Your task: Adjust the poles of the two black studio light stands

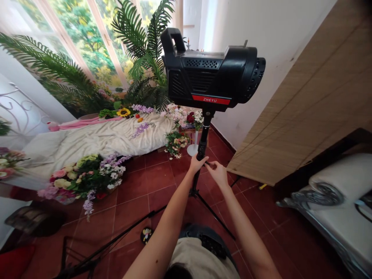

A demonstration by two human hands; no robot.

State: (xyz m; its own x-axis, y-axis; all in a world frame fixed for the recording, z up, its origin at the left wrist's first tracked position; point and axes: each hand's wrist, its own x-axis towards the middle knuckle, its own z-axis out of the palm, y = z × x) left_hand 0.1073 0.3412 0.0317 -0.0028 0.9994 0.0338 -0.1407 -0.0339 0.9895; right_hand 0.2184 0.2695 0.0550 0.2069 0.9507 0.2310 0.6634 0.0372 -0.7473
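A black studio light with a red ZHEYU label sits on top of a black light stand. My left hand is wrapped round the stand's pole below the light. Close beside it, my right hand has its fingers pinched at a small dark part on the pole's right side, which looks like a knob. The two hands nearly touch. Below them the stand's legs spread over the red tiled floor.
A bed with a cream blanket and flowers lies to the left. A second black stand lies low at the lower left. At the right are a bamboo screen and a white sofa. Palm fronds rise behind.
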